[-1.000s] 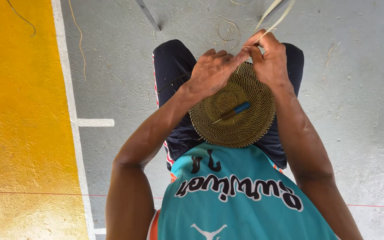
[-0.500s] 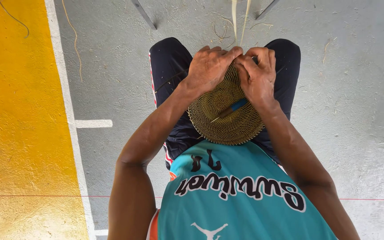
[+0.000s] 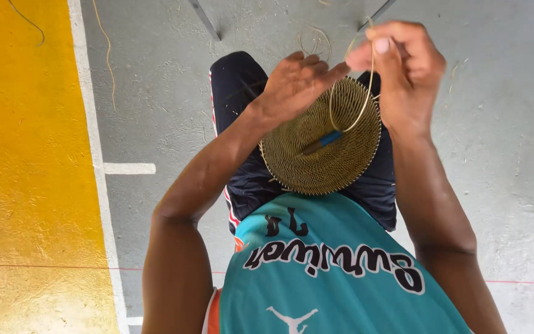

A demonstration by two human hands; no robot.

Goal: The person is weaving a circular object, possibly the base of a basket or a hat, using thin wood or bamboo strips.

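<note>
A round, flat woven disc (image 3: 326,145) of tan coiled fibre rests over my lap. A small tool with a blue handle (image 3: 322,141) is stuck in its middle. My left hand (image 3: 298,83) grips the disc's upper left rim, fingers curled over the edge. My right hand (image 3: 403,65) is raised above the disc's upper right rim and pinches a thin pale strand (image 3: 366,93) that loops down to the disc.
I sit over a grey concrete floor (image 3: 495,154) with a white painted line (image 3: 91,161) and a yellow painted area (image 3: 26,173) at the left. Loose fibre strands (image 3: 313,40) lie on the floor ahead, beside thin metal legs (image 3: 205,21).
My right hand has lifted off the disc's rim and pulled a strand up into a loop. The left hand stays on the rim.
</note>
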